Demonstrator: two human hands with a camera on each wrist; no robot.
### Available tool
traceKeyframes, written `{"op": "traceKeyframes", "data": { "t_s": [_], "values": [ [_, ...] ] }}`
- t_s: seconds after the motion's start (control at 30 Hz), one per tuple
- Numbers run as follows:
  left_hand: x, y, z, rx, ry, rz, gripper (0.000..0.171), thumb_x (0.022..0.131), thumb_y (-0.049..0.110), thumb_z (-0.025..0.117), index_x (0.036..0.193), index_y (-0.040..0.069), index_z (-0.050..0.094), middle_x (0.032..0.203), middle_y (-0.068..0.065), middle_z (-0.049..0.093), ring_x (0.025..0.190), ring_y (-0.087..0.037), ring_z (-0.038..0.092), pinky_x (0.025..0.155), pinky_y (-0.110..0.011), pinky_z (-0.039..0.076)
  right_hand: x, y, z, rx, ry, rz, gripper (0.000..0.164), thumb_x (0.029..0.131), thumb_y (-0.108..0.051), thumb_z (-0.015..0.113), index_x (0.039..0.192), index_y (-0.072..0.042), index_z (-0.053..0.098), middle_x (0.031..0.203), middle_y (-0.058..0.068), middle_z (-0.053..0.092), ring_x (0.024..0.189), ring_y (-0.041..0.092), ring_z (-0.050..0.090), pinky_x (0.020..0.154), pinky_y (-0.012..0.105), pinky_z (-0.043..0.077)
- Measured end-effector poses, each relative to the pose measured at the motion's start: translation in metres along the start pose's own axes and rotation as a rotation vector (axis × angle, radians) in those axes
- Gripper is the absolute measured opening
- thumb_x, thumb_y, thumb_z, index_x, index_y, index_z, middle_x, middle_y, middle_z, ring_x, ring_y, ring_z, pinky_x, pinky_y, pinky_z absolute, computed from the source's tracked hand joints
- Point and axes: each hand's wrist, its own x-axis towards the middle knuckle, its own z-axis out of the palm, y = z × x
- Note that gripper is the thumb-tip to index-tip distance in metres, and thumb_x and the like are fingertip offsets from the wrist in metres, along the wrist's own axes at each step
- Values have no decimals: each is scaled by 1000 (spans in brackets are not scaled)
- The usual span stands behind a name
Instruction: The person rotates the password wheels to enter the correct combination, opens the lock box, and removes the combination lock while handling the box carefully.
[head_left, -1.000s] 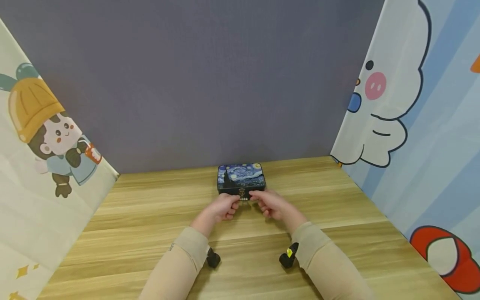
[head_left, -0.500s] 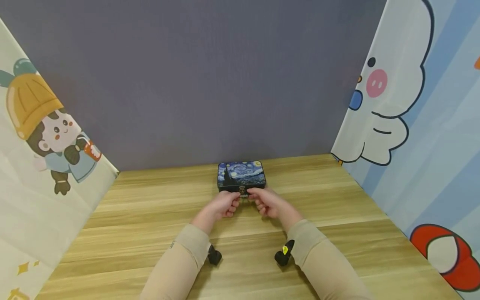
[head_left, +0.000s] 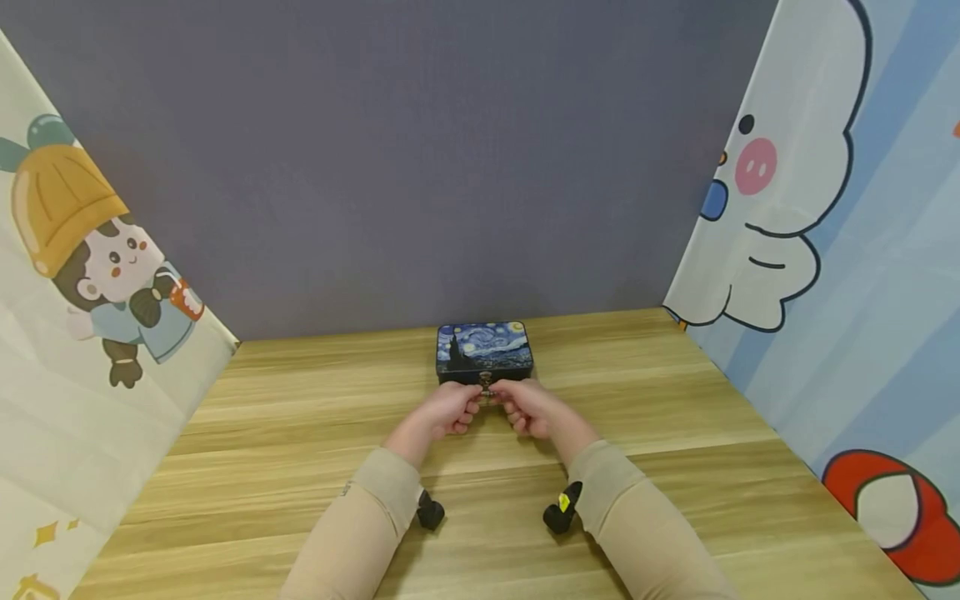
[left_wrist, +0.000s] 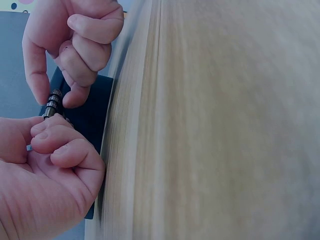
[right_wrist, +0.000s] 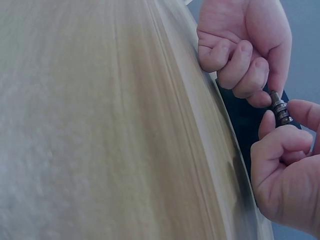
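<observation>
A small box (head_left: 486, 348) with a blue swirling night-sky picture on its lid stands closed at the table's back. On its dark front hangs a small barrel-shaped combination lock (right_wrist: 281, 111) with ringed dials, below a metal clasp (head_left: 485, 379). My left hand (head_left: 448, 407) pinches one end of the lock between thumb and forefinger, other fingers curled. From the other side my right hand (head_left: 534, 408) holds its thumb and forefinger at either side of the dials. In the left wrist view, the lock (left_wrist: 52, 104) shows between both hands' fingertips.
The wooden table (head_left: 315, 467) stretches around the box. Behind it rises a grey panel (head_left: 450, 167). Cartoon-printed sheets stand at left (head_left: 90, 433) and right (head_left: 885, 317). Black wrist cameras sit below the left cuff (head_left: 430, 511) and right cuff (head_left: 561, 510).
My right hand has moved slightly left, its fingertips coming in to the lock's dials. The left hand keeps its pinch, and the box stays in place.
</observation>
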Motion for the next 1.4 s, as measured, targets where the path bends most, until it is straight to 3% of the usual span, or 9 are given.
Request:
{"op": "traceKeyframes", "data": {
  "t_s": [0.53,1.4],
  "values": [
    [0,-3,2,38,3,33,31,108,23,46,80,9,48,65,2,37,50,-10,27,47,-24,25,4,4,4,-4,-9,-4,21,88,-23,65,87,-4,57,55,-8,33,42,4,27,39,18,23],
    [-6,-1,5,62,15,38,33,109,23,45,79,10,47,65,2,37,50,-10,27,47,-24,26,1,3,5,1,-33,-15,18,90,-19,63,88,-4,53,55,-7,31,42,4,28,39,19,23]
  ]
}}
